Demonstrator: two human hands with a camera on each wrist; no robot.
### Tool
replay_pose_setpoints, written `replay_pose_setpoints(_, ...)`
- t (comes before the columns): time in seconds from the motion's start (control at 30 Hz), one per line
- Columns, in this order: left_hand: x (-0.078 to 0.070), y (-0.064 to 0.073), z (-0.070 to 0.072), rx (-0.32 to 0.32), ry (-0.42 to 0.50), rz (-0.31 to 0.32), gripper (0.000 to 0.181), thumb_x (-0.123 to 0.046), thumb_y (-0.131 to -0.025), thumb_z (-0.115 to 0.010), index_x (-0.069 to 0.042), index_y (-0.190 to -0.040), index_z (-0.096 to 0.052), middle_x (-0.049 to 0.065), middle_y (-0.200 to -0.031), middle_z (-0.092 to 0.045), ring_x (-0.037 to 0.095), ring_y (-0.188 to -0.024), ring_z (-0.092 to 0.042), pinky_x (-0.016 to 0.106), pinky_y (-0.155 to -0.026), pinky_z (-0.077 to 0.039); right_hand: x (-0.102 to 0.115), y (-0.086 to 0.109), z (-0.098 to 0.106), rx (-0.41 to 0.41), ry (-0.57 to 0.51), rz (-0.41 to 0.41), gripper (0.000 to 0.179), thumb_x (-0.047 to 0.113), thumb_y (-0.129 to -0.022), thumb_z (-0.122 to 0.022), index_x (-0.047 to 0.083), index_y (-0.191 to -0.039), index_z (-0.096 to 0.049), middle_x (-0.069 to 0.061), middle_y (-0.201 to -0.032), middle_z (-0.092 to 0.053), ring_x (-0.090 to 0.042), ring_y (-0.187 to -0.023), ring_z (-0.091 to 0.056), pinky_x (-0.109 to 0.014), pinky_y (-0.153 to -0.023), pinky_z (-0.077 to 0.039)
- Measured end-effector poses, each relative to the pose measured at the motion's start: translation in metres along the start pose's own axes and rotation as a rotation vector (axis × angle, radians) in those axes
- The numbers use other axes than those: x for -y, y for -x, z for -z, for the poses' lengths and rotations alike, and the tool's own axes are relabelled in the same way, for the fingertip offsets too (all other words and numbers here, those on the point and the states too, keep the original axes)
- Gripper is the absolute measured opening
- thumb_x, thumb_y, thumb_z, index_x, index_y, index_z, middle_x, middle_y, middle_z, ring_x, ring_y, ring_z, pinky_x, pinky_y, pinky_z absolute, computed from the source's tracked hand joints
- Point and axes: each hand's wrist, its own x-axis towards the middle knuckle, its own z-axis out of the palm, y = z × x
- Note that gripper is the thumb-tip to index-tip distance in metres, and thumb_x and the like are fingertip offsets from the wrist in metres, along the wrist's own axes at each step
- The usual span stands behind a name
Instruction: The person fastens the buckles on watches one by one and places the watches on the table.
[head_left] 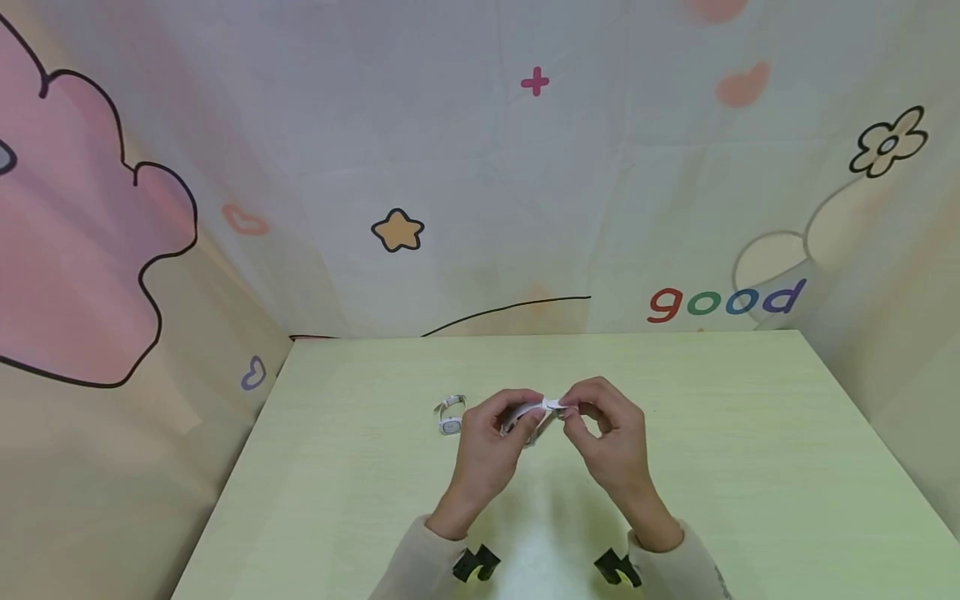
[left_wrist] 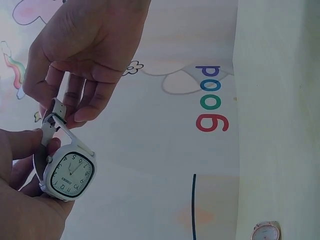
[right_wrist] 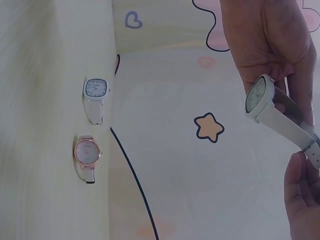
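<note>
A white wristwatch (left_wrist: 72,172) with a rounded-square dial and black rim is held up between both hands. My left hand (head_left: 486,446) grips its strap and case side, thumb on the band. My right hand (head_left: 611,425) pinches the strap end at the buckle (right_wrist: 311,144), thumb against forefinger. The strap forms a loop, with its end at the buckle; whether it is fastened cannot be told. In the right wrist view, a second white square-dial watch (right_wrist: 96,88) and a round rose-gold watch (right_wrist: 87,152) stand on the table.
The pale wooden table (head_left: 337,483) lies beneath the hands. A printed cloth (head_left: 450,150) hangs behind it and along both sides. Black pieces (head_left: 476,564) show beside the cuffs. In the head view, one watch (head_left: 451,417) stands left of my left hand.
</note>
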Motion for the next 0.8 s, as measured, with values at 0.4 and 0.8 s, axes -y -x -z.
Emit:
replay_pose_setpoints(0.4,-0.0016,-0.0025,0.0047,-0.025,0.133,0.010,0.017,-0.016,-0.094,-0.067,-0.006,-0.107,-0.069,0.015,-0.104,-0.069,0.011,-0.086,-0.063,0.022,-0.072,-0.053,-0.0030,0.0034,-0.0007,0.037,0.003,0.006,0.037,-0.017,-0.085,-0.063,-0.004,-0.119,-0.061,-0.012,-0.108,-0.068,-0.003,-0.097,-0.066,-0.017,-0.086,-0.054)
replay_pose_setpoints(0.8,0.0023,-0.0026,0.0037,0.006,0.118,0.020,0.018,-0.017,-0.094,-0.068,-0.006,-0.108,-0.071,0.013,-0.105,-0.072,0.015,-0.094,-0.068,0.028,-0.086,-0.055,-0.0067,0.0030,-0.0003,0.069,0.020,0.050,0.034,-0.018,-0.079,-0.067,-0.004,-0.110,-0.064,-0.016,-0.098,-0.069,-0.004,-0.086,-0.067,-0.016,-0.077,-0.055)
